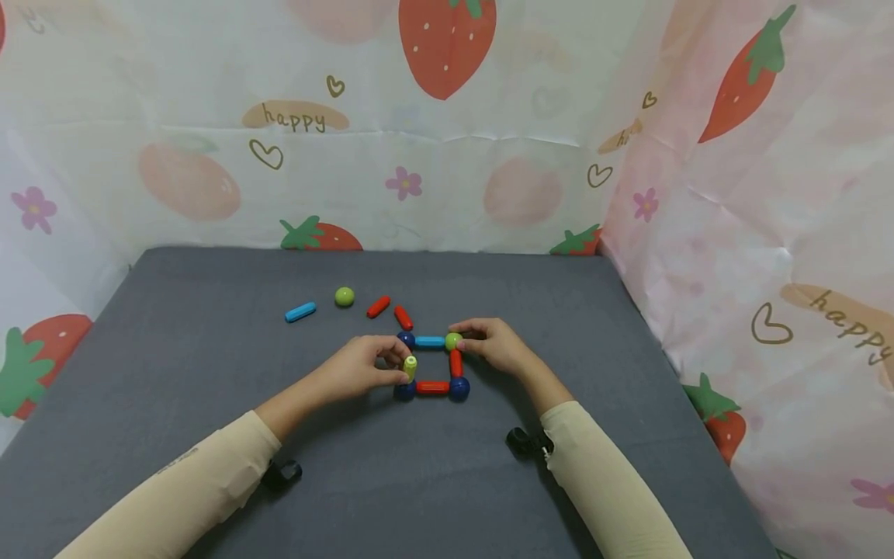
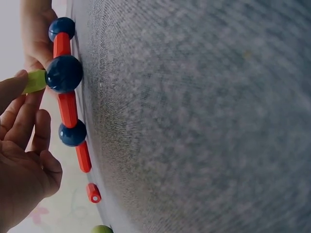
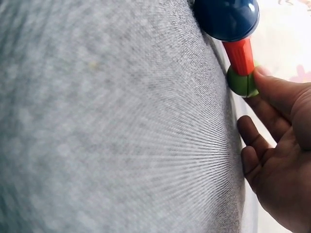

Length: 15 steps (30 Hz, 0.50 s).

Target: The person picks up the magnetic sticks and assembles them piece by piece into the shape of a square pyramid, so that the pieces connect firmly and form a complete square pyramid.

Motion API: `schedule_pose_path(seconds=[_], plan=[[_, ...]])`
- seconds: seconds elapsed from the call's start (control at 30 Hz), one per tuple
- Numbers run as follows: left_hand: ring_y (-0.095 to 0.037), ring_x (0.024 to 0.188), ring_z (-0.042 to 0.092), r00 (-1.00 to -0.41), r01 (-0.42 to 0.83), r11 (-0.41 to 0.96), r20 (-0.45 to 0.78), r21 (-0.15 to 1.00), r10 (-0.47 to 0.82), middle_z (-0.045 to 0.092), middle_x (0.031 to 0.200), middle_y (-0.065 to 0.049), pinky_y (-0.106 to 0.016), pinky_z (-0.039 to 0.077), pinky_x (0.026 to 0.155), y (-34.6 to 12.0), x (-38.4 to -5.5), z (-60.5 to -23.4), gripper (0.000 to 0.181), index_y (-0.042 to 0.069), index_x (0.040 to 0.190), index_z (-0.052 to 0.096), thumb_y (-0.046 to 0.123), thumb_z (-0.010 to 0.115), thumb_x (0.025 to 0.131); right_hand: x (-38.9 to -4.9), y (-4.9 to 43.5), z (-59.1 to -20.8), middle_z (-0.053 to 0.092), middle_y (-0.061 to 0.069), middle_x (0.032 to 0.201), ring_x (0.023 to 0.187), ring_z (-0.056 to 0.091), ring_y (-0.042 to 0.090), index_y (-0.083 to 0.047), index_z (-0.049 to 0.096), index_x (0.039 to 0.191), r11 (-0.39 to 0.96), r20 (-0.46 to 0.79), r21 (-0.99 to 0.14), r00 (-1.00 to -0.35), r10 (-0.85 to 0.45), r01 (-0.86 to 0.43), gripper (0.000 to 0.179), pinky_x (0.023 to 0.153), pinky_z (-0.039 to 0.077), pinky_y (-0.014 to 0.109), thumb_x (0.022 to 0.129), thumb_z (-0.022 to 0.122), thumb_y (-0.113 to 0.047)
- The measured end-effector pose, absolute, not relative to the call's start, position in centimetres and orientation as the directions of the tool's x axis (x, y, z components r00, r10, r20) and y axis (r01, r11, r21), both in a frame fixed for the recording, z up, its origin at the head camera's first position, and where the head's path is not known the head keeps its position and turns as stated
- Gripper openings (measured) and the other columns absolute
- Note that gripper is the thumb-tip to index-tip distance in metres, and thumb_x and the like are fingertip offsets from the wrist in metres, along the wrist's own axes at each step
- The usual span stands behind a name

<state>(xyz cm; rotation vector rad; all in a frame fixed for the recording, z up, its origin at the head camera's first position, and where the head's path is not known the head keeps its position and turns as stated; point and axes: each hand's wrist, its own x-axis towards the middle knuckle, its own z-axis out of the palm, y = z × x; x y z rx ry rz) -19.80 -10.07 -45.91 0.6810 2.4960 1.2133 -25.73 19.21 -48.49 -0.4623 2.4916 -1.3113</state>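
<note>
Grey worktop [image 1: 174, 349]: left grip [image 1: 366, 363] pinched rod [image 1: 410, 368] on 7-o'clock ball [image 1: 404, 392], right grip [image 1: 494, 344] pinched 1-o'clock ball [image 1: 454, 341]; likely seating rod, next needed release.

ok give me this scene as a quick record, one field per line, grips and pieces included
left grip: pinches yellow-green rod, upright on near left blue ball
right grip: pinches green corner ball, far right
other corners: near right blue ball, far left blue ball
sides: far blue rod, near red rod, right red rod, left red rod
loose: blue rod, green ball, two red rods
surface: grey cloth
backdrop: strawberry-print sheet
</note>
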Motion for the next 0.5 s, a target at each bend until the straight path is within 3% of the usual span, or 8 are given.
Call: schedule_pose_path(seconds=[0.5], plan=[[-0.013, 0.097, 0.064, -0.828, 0.307, 0.53, -0.054, 0.791, 0.559, 0.07, 0.102, 0.008, -0.036, 0.052, 0.081, -10.5, -20.32, -45.69, 0.021, 0.026, 0.109, 0.071, 0.027, 0.081, 0.091, -25.75, 19.36, -48.47, 0.07, 0.002, 0.125, 0.105, 0.062, 0.019, -0.02, 0.072, 0.129, 0.536, -0.099, -0.831, -0.907, -0.408, -0.151, 0.032, 0.081, 0.051, 0.031, 0.098, 0.071, -0.023]])
